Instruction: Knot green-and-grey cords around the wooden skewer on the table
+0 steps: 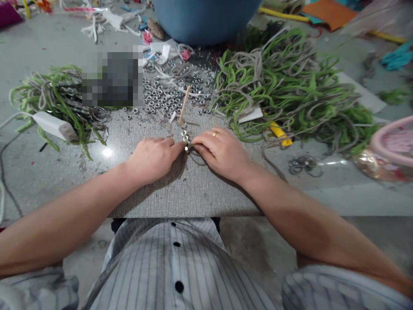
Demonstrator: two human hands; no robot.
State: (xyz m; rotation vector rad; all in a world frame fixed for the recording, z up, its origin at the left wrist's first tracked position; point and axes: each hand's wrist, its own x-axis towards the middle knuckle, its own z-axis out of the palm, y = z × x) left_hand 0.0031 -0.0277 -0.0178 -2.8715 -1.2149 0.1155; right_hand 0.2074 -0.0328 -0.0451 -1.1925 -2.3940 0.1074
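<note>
My left hand (153, 157) and my right hand (224, 153) meet low over the table, fingers closed. Between their fingertips is a short strand of cord with shiny metal nuts (185, 137). Both hands pinch its near end, though the exact grip is partly hidden by the fingers. A thin grey cord (198, 160) loops out below my right fingers. The far end of the strand reaches a pale wooden stick (185, 103) that slants upward. Many loose metal nuts (161, 97) lie scattered just beyond it.
Green and grey cords (280, 86) are heaped at the right, with a smaller bundle (69, 86) at the left. A white plastic block (55, 125) rests on that bundle. A blue tub (206, 19) stands at the back. Right of my arm lies a pink-rimmed item (376, 140).
</note>
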